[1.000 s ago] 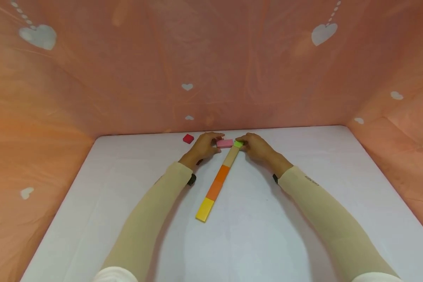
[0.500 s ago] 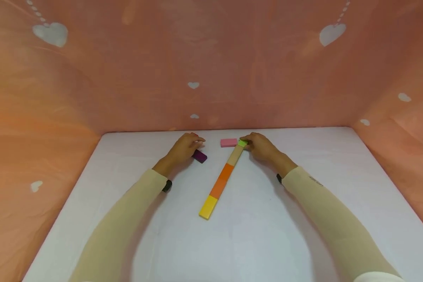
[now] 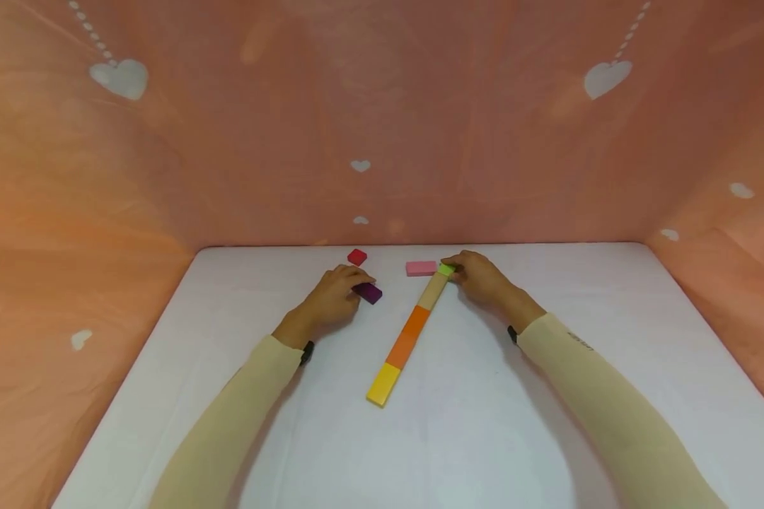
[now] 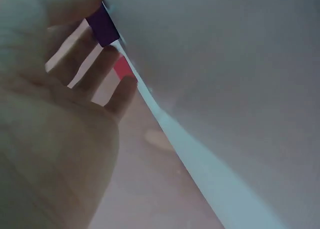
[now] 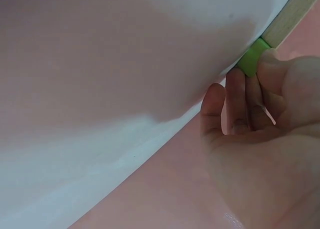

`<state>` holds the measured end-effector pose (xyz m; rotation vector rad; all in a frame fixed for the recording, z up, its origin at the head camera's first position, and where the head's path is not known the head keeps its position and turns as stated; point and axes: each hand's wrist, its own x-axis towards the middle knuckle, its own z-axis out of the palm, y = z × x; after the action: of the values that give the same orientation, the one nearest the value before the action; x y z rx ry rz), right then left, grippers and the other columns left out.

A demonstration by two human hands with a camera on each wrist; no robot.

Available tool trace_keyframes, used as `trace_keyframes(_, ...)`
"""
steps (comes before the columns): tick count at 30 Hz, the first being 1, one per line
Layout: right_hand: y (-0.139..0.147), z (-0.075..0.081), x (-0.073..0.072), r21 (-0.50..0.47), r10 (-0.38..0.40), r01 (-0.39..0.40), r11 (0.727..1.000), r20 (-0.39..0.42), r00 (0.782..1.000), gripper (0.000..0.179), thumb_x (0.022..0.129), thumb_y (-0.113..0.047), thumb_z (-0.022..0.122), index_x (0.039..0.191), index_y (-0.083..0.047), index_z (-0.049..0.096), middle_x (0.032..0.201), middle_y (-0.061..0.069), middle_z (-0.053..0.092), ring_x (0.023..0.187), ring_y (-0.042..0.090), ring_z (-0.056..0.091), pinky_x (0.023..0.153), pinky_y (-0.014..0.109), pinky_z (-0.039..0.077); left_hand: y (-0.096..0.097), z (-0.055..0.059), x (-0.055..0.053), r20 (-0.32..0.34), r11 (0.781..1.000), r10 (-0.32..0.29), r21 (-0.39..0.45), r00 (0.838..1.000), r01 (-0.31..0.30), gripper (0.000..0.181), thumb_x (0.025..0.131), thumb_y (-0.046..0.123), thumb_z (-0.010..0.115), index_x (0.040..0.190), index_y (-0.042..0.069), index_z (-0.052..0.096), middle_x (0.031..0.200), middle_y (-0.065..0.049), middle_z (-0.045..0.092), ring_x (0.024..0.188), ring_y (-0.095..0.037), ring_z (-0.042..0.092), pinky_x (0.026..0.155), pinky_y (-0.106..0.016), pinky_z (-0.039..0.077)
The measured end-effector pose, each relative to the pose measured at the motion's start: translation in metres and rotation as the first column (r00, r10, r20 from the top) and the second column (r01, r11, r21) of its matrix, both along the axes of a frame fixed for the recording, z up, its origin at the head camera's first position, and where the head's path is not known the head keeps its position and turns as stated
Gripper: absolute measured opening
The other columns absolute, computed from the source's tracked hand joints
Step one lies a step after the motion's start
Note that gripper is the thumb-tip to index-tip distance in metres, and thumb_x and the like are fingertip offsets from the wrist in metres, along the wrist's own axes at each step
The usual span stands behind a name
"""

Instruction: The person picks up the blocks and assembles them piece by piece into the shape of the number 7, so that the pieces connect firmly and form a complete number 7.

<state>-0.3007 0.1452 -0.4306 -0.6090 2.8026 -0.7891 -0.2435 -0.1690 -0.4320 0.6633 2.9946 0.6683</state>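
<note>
My left hand point(image 3: 333, 294) holds a dark purple block point(image 3: 369, 293) between thumb and fingers; the block's near end is hidden by the hand. In the left wrist view the purple block point(image 4: 103, 27) shows beside the thumb tip. On the right, my right hand point(image 3: 484, 281) pinches a small light green block point(image 3: 446, 269) at the far end of a slanting row. Below the green one the row runs through a beige block point(image 3: 433, 290), an orange stretch point(image 3: 409, 336) and a yellow block point(image 3: 383, 385). The right wrist view shows the green block point(image 5: 254, 57) touching the beige one.
A pink block point(image 3: 421, 268) lies just left of the row's far end. Behind my left hand sits a red block point(image 3: 357, 256). The white tabletop point(image 3: 471, 438) ends at an orange-pink cloth point(image 3: 420, 141) with pale hearts, which also rises at both sides.
My left hand let go of the pink block, moved left and toward me, and took hold of the purple block. My right hand stays at the green block. The camera view shifted slightly.
</note>
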Motion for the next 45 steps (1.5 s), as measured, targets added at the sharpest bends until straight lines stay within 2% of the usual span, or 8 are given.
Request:
trace_keyframes(10,0.0,0.001,-0.001,0.001,0.017,-0.017,1.0,0.006,1.0,0.041,0.1,-0.008,0.056,0.142,-0.007,0.055,0.125,0.015,0.06,0.113,0.031,0.053,0.109,0.049,0.045,0.002,-0.001,-0.002,0.038,0.999,0.037,0.035,0.999,-0.039,0.034,0.096,0.01,0.064,0.131,0.008,0.064,0.129,-0.01,0.061,0.121,-0.027,0.052,0.108,-0.039,0.048)
trace_keyframes(15,-0.002,0.0,-0.002,0.001,-0.003,0.003,1.0,0.027,1.0,0.041,0.1,-0.009,0.057,0.142,-0.008,0.055,0.124,0.014,0.059,0.115,0.031,0.054,0.11,0.049,0.044,0.008,-0.002,-0.005,0.048,0.99,0.1,0.094,0.994,-0.104,0.033,0.097,0.014,0.064,0.13,0.007,0.064,0.127,-0.01,0.061,0.12,-0.026,0.051,0.109,-0.04,0.046)
trace_keyframes(19,0.0,-0.001,-0.001,-0.007,0.003,-0.003,1.0,0.032,0.999,0.041,0.1,-0.007,0.056,0.142,-0.008,0.055,0.124,0.014,0.059,0.114,0.031,0.053,0.11,0.049,0.044,0.017,-0.002,-0.012,0.017,0.985,0.124,0.117,0.992,-0.125,0.034,0.096,0.013,0.065,0.129,0.004,0.064,0.127,-0.014,0.061,0.12,-0.03,0.052,0.111,-0.043,0.044)
trace_keyframes(24,0.0,-0.001,0.0,-0.005,0.017,-0.016,1.0,0.02,1.0,0.041,0.1,-0.007,0.057,0.141,-0.007,0.056,0.122,0.014,0.061,0.112,0.03,0.054,0.109,0.048,0.045,0.025,-0.001,-0.021,-0.078,0.992,0.123,0.006,0.989,-0.123,0.034,0.096,0.013,0.064,0.129,0.003,0.064,0.125,-0.012,0.061,0.118,-0.029,0.053,0.109,-0.04,0.045)
trace_keyframes(30,0.001,0.001,0.0,-0.02,0.016,-0.016,1.0,0.006,1.0,0.041,0.1,-0.007,0.057,0.141,-0.007,0.056,0.124,0.013,0.061,0.113,0.03,0.054,0.11,0.048,0.045,0.029,0.008,-0.037,-0.171,0.99,0.08,-0.105,0.982,-0.099,0.035,0.099,0.015,0.06,0.132,0.002,0.061,0.128,-0.013,0.059,0.12,-0.029,0.052,0.111,-0.04,0.042)
trace_keyframes(33,0.0,0.002,-0.001,-0.025,0.011,-0.011,1.0,0.013,1.0,0.041,0.1,-0.007,0.057,0.141,-0.007,0.056,0.122,0.013,0.061,0.112,0.03,0.054,0.109,0.048,0.045,0.035,0.009,-0.042,-0.181,0.991,0.082,-0.092,0.98,-0.1,0.036,0.099,0.016,0.06,0.133,0.002,0.06,0.129,-0.013,0.058,0.119,-0.029,0.053,0.111,-0.04,0.042)
trace_keyframes(39,0.001,0.003,-0.003,-0.002,0.005,-0.005,1.0,0.019,1.0,0.042,0.1,-0.009,0.057,0.142,-0.008,0.055,0.122,0.013,0.06,0.112,0.029,0.054,0.109,0.047,0.045,0.051,0.005,-0.041,-0.11,0.994,0.108,0.027,0.988,-0.105,0.033,0.098,0.016,0.062,0.128,0.002,0.063,0.124,-0.012,0.059,0.119,-0.028,0.052,0.109,-0.037,0.044)
trace_keyframes(45,0.004,0.005,-0.002,-0.009,-0.005,0.005,1.0,0.015,1.0,0.042,0.1,-0.008,0.057,0.142,-0.008,0.054,0.121,0.013,0.06,0.112,0.03,0.053,0.11,0.048,0.045,0.058,0.0,-0.04,-0.117,0.991,0.125,0.065,0.985,-0.117,0.032,0.096,0.016,0.065,0.124,0.001,0.066,0.12,-0.012,0.061,0.115,-0.028,0.053,0.106,-0.036,0.047)
